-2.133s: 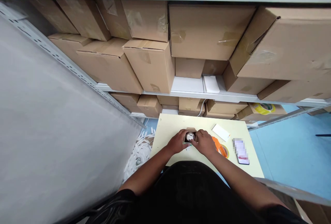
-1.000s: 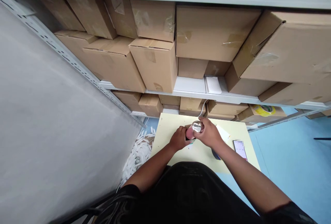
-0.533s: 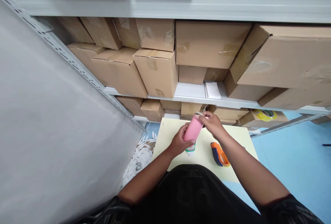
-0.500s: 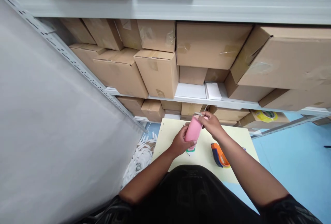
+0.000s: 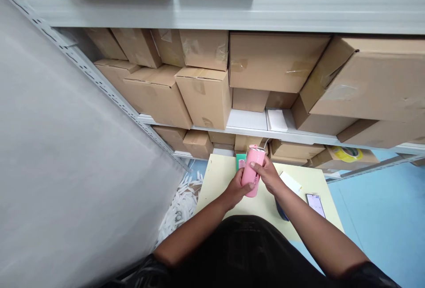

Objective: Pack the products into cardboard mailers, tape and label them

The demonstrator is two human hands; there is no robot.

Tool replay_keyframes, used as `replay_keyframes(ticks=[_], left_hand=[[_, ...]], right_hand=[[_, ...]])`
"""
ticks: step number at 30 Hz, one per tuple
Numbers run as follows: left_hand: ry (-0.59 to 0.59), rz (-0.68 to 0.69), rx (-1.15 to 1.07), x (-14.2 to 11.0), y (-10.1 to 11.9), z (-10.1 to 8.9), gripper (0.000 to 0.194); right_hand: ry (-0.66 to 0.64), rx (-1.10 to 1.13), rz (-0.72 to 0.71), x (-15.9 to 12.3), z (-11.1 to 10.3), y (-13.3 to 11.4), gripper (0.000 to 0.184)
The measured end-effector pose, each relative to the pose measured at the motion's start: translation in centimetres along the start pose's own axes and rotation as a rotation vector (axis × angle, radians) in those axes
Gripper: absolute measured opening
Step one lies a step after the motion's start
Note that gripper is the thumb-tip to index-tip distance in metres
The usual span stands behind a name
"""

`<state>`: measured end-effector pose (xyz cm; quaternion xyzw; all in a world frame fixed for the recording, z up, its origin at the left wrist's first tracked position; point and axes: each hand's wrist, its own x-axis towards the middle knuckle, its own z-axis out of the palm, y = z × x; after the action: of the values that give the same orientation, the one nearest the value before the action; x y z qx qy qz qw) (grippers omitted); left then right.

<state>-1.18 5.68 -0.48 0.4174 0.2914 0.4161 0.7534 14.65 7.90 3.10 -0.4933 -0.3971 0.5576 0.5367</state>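
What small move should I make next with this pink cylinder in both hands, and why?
Perhaps ease the right hand off the pink cylinder: its thumb lies across the front near the dark print, and the left hand, gripping lower, can likely steady it.

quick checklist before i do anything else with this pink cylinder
1. Left hand gripping the pink cylinder near its lower end: ok
2. Right hand gripping it higher up: ok
3. Bottom of the cylinder resting on the table: cannot tell
4. Green item fully in view: not ok, partly hidden behind cylinder and hands
5. Dark blue object in plain view: not ok, partly behind right forearm
6. Phone lying screen up: ok
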Motion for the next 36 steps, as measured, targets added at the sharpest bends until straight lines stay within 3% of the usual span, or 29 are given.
replay_keyframes(ticks=[2, 8, 13, 15, 21, 24, 28, 33, 36], left_hand=[[0.02, 0.009, -0.002, 0.1, 0.2, 0.2, 0.07], [-0.179, -0.217, -0.201, -0.4, 0.8, 0.4, 0.069], [0.002, -0.049, -0.025, -0.4, 0.9, 0.6, 0.071], [0.034, -0.034, 0.015, -0.7, 1.3, 0.4, 0.072], [-0.171, -0.153, -0.159, -2.5, 2.8, -1.0, 0.069], [-0.15, -0.123, -0.134, -3.2, 3.0, -1.7, 0.071], [-0.05, 0.0, -0.029, -4.0, 3.3, -2.8, 0.078], [-0.204, -0.098, -0.134, -5.6, 4.0, -4.3, 0.071], [-0.255, -0.164, -0.178, -6.2, 3.9, -4.7, 0.071]], right_hand=[[-0.004, 0.023, -0.01, 0.2, -0.2, -0.5, 0.061], [-0.2, 0.236, 0.123, -0.4, -0.9, -1.2, 0.054], [0.027, 0.092, -0.049, -0.2, 0.3, -1.7, 0.056], [0.059, 0.047, -0.084, -0.4, 0.8, -1.9, 0.06], [-0.162, 0.155, 0.095, -2.0, 2.4, -1.4, 0.057], [-0.052, 0.112, 0.013, -2.3, 3.9, -1.1, 0.052], [0.132, 0.014, -0.122, -2.6, 6.0, -1.0, 0.061], [-0.042, 0.099, 0.045, -4.2, 6.9, -1.0, 0.058], [-0.031, 0.124, 0.073, -4.8, 7.1, -0.9, 0.052]])
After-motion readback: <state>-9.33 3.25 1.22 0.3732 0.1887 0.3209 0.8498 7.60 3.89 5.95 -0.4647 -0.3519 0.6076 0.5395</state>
